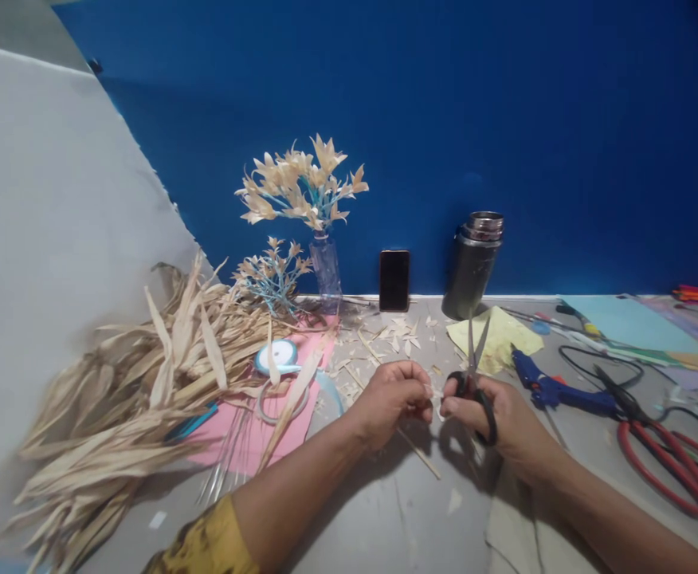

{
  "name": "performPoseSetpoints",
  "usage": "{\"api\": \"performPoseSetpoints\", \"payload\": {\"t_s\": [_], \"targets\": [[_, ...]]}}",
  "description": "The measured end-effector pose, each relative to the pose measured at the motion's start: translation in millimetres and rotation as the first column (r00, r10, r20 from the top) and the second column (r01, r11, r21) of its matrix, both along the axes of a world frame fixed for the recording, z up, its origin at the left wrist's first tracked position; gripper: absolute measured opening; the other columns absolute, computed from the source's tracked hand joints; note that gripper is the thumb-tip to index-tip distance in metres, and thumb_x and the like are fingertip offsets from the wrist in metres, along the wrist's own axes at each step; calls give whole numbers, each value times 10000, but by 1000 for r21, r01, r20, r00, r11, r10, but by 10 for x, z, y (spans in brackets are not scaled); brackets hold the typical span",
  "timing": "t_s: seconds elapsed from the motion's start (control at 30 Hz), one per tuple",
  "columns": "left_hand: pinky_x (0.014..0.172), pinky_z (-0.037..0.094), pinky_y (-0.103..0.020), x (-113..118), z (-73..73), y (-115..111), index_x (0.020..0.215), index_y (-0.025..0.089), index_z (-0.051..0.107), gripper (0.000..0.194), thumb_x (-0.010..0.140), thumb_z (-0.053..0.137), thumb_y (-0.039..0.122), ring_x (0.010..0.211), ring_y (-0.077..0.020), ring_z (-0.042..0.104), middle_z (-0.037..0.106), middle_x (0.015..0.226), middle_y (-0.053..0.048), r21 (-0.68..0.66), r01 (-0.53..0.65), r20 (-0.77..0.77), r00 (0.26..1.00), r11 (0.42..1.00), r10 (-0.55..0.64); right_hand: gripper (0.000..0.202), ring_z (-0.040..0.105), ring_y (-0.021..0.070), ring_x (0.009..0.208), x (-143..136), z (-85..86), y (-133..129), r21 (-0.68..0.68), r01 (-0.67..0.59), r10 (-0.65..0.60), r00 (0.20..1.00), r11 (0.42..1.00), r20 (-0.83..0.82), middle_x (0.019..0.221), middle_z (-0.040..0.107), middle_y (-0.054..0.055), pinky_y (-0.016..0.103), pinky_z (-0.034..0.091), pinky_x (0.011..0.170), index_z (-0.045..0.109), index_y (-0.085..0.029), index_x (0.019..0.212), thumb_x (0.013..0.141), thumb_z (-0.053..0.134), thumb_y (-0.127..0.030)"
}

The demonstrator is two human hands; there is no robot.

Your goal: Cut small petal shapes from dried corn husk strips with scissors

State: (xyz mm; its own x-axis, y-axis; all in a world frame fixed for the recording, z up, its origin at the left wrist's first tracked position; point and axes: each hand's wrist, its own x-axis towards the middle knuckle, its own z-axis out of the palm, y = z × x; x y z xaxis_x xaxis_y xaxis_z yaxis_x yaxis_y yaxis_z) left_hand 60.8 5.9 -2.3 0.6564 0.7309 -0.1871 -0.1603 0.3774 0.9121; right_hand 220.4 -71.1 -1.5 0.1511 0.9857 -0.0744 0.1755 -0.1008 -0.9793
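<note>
My right hand (498, 418) is closed round black-handled scissors (476, 359), whose blades point up and stand slightly apart. Its thumb and finger also come near a small pale scrap (440, 408) between the two hands. My left hand (394, 402) is closed in a pinch beside it; what its fingertips hold is mostly hidden and too small to name. Under my hands a thin straw-coloured strip (419, 453) lies on the grey table (354, 518). Cut husk pieces (405, 335) are scattered beyond my hands.
Dried corn husks (127, 383) heap up at left beside pink paper (247, 430), a ribbon roll (276, 356) and wires (228, 454). Husk flowers (307, 183) stand in a clear bottle (325, 271). Behind are a phone (394, 281) and flask (473, 267); right, a blue glue gun (558, 391) and red-handled shears (660, 462).
</note>
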Motion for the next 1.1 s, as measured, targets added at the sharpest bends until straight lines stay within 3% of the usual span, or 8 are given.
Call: {"api": "performPoseSetpoints", "payload": {"t_s": [0.13,0.3,0.5,0.63,0.83,1.1], "targets": [[532,404,-235,5,-7,-25,677,157,580,153,610,711,199,484,-105,556,573,560,2,-45,69,12,998,997,-69,216,436,136,524,-5,-2,-9,15,3,-4,1000,1000,25,567,599,-2,276,325,513,624,-184,664,731,694,-376],[572,432,-234,-4,13,-11,696,156,593,212,604,773,221,574,-106,589,613,675,-15,-108,52,52,998,993,-46,219,478,145,542,-22,-10,-8,13,-40,40,999,999,-12,573,621,9,281,359,530,615,-181,650,731,696,-367],[575,440,-230,-38,87,82,738,158,578,299,566,817,208,564,-110,607,605,653,13,-102,-86,70,993,991,93,479,537,149,577,1,-68,-3,-73,-308,310,951,949,19,668,677,55,266,367,540,623,-152,720,843,614,-615],[585,440,-229,-66,139,143,785,162,570,357,557,840,210,550,-106,603,609,618,23,-47,-192,93,976,980,196,567,590,174,595,-22,-53,-29,-119,-404,406,914,907,-2,697,708,96,264,382,532,629,-146,749,836,573,-704],[602,459,-253,-91,158,180,776,164,558,379,553,858,220,534,-113,598,612,579,23,23,-247,105,964,969,244,603,573,172,549,-60,-28,-45,-118,-399,406,913,909,46,618,672,76,263,367,499,596,-163,647,804,567,-744],[593,475,-256,-93,134,178,768,156,563,362,564,855,222,527,-116,601,628,583,13,55,-254,78,965,966,250,556,415,112,468,-38,-115,6,-145,-332,353,923,932,153,472,536,4,250,276,471,528,-183,496,824,598,-626]]}}
